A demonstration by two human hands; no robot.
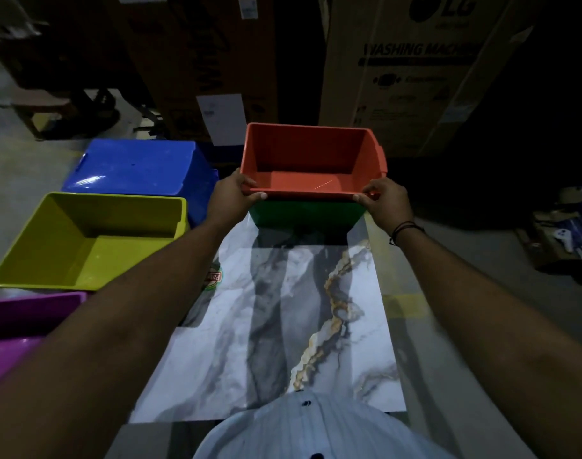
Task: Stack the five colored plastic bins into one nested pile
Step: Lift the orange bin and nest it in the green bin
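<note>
Both the left hand (pixel 231 197) and the right hand (pixel 384 202) were closed on the near rim of the empty red bin (pixel 311 160), seated in the green bin (pixel 308 215) on a marble-patterned sheet (pixel 283 326). The empty yellow bin (pixel 91 243), overturned blue bin (pixel 137 167) and purple bin (pixel 21 326) sat left; cardboard boxes (pixel 412 74) stood behind.

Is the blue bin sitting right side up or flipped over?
Flipped over. The blue bin shows its closed flat bottom facing up with no opening visible, unlike the yellow bin beside it, whose hollow inside faces the camera.

A marble-patterned bench (pixel 293 326) carries the green bin (pixel 308 215) at its far end — a round sticker (pixel 213 278) marks its left edge.
</note>
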